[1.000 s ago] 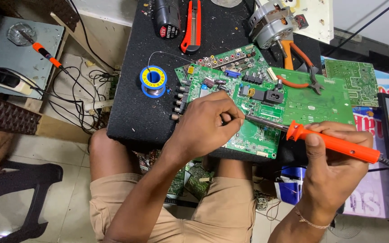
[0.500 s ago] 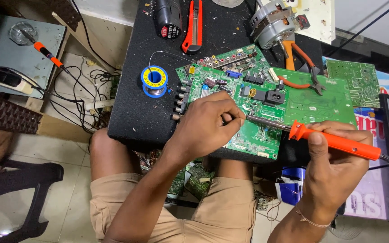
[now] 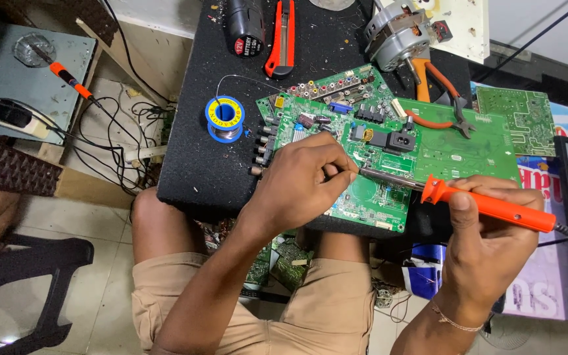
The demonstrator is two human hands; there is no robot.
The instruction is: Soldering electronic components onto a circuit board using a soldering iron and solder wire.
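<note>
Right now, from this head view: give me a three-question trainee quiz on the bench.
1. True or false: the right hand holds the orange soldering iron.
2. Where is the left hand? A) on the solder spool B) over the green circuit board C) on the pliers
3. Fill in: the solder spool lies on the black mat, to the ____ of the circuit board in the picture.

Key: 1 true. 2 B; its fingertips pinch together by the iron's metal tip. 3 left.
</note>
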